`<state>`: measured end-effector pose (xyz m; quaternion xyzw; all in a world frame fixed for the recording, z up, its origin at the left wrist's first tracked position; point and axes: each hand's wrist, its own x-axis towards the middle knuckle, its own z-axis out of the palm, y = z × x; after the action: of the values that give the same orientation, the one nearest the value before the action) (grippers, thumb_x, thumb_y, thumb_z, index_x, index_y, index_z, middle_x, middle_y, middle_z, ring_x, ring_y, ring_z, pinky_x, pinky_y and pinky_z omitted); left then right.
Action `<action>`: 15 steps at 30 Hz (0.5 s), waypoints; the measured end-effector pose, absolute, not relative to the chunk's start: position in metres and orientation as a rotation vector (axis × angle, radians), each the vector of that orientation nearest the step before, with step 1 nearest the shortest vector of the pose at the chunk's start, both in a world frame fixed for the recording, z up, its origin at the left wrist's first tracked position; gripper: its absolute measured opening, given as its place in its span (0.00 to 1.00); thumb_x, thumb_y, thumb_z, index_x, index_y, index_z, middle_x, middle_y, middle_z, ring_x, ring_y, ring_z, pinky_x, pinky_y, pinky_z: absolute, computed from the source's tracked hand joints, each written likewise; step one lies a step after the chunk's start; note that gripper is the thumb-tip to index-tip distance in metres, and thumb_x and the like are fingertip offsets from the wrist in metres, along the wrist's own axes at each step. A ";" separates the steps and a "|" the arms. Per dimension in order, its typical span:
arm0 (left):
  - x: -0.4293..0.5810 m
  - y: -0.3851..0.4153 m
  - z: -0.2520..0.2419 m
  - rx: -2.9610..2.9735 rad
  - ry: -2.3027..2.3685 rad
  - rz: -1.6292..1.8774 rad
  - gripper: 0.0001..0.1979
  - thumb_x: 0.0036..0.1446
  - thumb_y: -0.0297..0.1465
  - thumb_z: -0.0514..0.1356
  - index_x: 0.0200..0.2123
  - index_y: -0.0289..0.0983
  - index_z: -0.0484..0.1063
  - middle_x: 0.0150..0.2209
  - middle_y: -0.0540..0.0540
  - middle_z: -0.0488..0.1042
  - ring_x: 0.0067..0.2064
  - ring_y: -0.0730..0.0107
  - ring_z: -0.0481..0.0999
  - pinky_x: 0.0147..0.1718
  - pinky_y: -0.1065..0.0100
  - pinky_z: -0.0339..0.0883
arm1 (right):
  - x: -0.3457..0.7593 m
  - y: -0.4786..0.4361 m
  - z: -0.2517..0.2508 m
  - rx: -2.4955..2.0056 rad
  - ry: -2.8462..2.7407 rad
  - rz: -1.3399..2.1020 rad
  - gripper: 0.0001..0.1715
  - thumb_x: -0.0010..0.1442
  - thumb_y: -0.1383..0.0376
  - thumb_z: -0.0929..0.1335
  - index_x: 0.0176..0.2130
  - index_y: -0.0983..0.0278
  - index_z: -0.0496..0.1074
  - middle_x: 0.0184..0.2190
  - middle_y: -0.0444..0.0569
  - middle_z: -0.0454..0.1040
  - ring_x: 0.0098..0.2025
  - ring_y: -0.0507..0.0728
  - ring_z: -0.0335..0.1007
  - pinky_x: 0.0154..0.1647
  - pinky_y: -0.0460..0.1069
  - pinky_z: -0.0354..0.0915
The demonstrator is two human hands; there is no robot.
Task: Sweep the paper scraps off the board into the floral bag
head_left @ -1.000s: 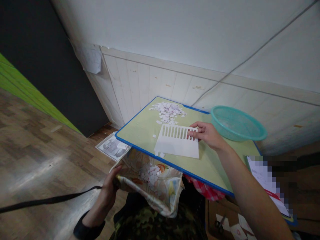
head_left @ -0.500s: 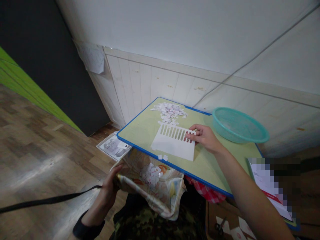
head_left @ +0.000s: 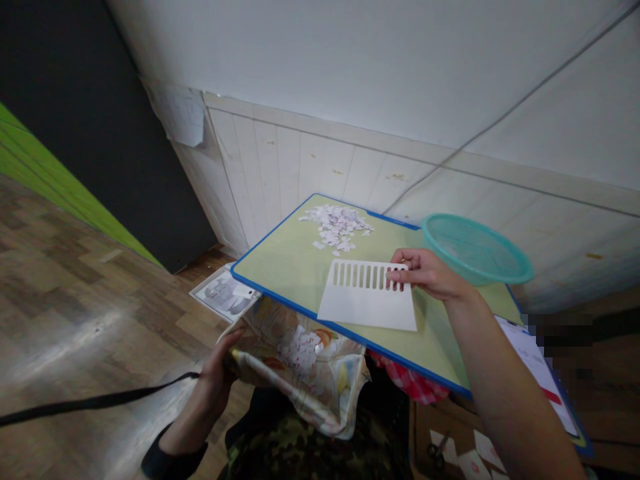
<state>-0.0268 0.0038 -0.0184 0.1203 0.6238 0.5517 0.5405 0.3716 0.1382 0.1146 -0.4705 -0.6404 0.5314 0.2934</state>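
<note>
My right hand [head_left: 425,272] grips the slotted end of a white plastic scraper [head_left: 367,308], thumb over the slots. The scraper lies over the front part of a yellow-green table top [head_left: 270,257] with a blue rim. Behind it sits a heap of small white paper pieces [head_left: 337,227]. My left hand [head_left: 220,367] is closed on the left edge of a patterned cloth bag [head_left: 330,400], held open below the table's front edge. Inside the bag lie many paper pieces [head_left: 300,353].
A turquoise basin [head_left: 475,250] stands at the table's back right. Papers with a red stripe [head_left: 540,373] lie at the right edge. Below are scissors [head_left: 437,450] beside paper cards [head_left: 473,465]. A white box lid [head_left: 225,293] shows left of the table. A black strap [head_left: 100,402] crosses at left.
My right hand has shifted the scraper right and slightly toward me. Two paper squares at the table's front edge are no longer visible there. My left hand keeps its hold on the bag.
</note>
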 end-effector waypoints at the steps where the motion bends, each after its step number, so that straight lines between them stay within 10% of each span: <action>1: -0.027 0.004 -0.018 0.283 1.486 1.315 0.21 0.44 0.42 0.72 0.41 0.38 0.83 0.37 0.45 0.85 0.37 0.53 0.81 0.29 0.61 0.73 | 0.370 0.139 0.113 -1.253 -1.630 1.352 0.27 0.47 0.50 0.83 0.34 0.63 0.75 0.28 0.49 0.84 0.26 0.54 0.78 0.24 0.46 0.70; 15: -0.030 0.003 -0.028 0.242 1.534 1.324 0.21 0.44 0.41 0.70 0.42 0.41 0.83 0.44 0.44 0.85 0.44 0.48 0.81 0.31 0.61 0.75 | 0.334 0.169 0.102 -1.399 -1.617 0.592 0.19 0.56 0.47 0.77 0.39 0.57 0.76 0.32 0.51 0.84 0.33 0.65 0.82 0.35 0.59 0.76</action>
<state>-0.0300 0.0032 -0.0282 0.1010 0.6408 0.5528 0.5230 0.3338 0.1688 0.1025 -0.5646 -0.6527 0.2389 0.4451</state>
